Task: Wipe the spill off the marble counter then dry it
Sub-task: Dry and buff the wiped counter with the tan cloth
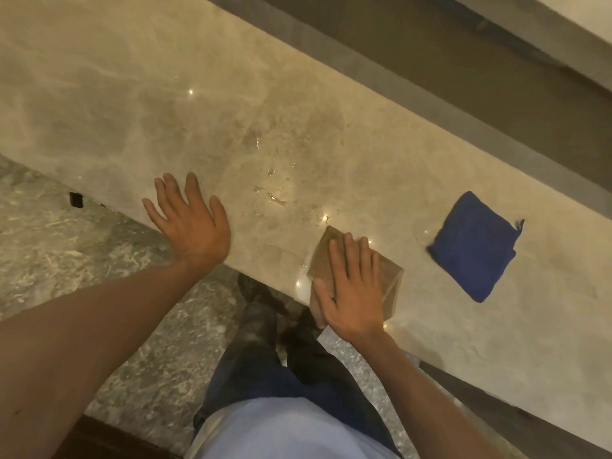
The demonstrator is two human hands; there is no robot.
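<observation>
A beige marble counter [139,104] runs diagonally across the view. Clear puddles and droplets of the spill [276,197] glisten near its front edge. My right hand [356,293] presses flat on a folded tan cloth [392,281] at the counter's front edge, just below and right of the spill. My left hand [192,223] rests flat on the counter edge with fingers spread, to the left of the spill, holding nothing. A folded blue cloth [473,248] lies on the counter to the right of the tan cloth, untouched.
Behind the counter runs a dark recessed channel [463,87] and a raised ledge. Below the counter's front edge is a speckled stone floor [82,260], with my legs and shoes beneath me. A small black object [76,199] sits under the counter edge at left.
</observation>
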